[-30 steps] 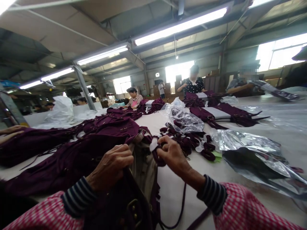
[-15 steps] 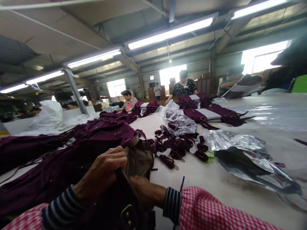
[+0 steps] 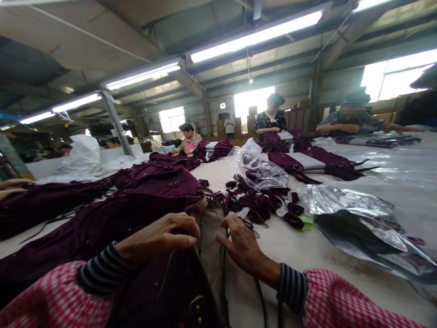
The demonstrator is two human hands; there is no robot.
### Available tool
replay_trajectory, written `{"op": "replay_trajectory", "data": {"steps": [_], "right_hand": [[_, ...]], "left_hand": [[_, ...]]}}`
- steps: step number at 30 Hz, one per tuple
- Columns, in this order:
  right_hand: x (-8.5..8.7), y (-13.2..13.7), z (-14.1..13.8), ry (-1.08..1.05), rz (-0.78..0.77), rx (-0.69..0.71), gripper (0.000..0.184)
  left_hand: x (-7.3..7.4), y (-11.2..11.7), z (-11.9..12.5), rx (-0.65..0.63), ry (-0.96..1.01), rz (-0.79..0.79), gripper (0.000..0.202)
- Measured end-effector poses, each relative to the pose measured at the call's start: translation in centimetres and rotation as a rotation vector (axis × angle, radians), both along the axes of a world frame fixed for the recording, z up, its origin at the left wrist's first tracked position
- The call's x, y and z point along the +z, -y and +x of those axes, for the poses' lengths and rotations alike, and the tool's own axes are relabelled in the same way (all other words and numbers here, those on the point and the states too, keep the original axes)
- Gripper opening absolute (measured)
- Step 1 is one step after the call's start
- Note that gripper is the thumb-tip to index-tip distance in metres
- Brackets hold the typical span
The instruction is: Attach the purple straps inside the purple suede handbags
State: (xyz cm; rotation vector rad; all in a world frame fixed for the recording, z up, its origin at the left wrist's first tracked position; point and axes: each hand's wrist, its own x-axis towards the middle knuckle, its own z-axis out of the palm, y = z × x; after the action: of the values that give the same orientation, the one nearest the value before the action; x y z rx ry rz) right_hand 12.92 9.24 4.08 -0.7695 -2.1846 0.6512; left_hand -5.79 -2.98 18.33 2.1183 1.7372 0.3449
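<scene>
A dark purple bag [image 3: 170, 282] with a zip and brass-coloured fittings lies before me, its mouth open and its grey-brown lining [image 3: 209, 246] showing. At the left edge of the mouth is my left hand [image 3: 160, 237], closed on the zipped edge between thumb and fingers; part of this grip is hidden. My right hand [image 3: 247, 248] is over the right side of the mouth, thumb and fingers apart, with nothing held. Beyond it lie several bundled purple straps [image 3: 259, 205] with metal hooks and white ties.
More purple bags [image 3: 164, 182] are heaped at the left, where another person's hands [image 3: 13, 187] show. Clear plastic [image 3: 259, 166] and a silvery bag [image 3: 362, 228] lie right of centre. Flat purple bags with white wraps [image 3: 307, 160] lie farther back. Several people work around the table.
My right hand has come out of the bag's mouth and opened. The left hand's grip has loosened, its thumb now stretched forward. At far right, a person has lowered a bag to the table.
</scene>
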Motion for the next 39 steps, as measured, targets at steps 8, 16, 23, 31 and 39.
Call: {"op": "replay_trajectory", "data": {"steps": [8, 16, 23, 31, 39], "right_hand": [[-0.3, -1.8, -2.4, -0.141, -0.284, 0.0, 0.054], [1.4, -3.8, 4.5, -0.318, -0.403, 0.069, 0.021], [-3.6, -4.3, 7.4, -0.156, -0.24, -0.007, 0.021], [-3.3, -3.8, 7.1, -0.071, -0.189, -0.03, 0.023], [-3.3, -3.4, 7.2, -0.052, -0.157, -0.015, 0.023]], "left_hand": [[-5.0, -2.4, 1.7, -0.206, -0.637, 0.357, 0.027], [-3.0, -3.5, 4.5, -0.336, -0.58, 0.309, 0.028], [-9.6, -4.8, 5.1, -0.314, -0.518, 0.227, 0.042], [-9.8, -6.0, 4.1, -0.42, -0.62, 0.295, 0.043], [-9.8, -7.4, 4.6, -0.499, -0.509, 0.355, 0.026]]}}
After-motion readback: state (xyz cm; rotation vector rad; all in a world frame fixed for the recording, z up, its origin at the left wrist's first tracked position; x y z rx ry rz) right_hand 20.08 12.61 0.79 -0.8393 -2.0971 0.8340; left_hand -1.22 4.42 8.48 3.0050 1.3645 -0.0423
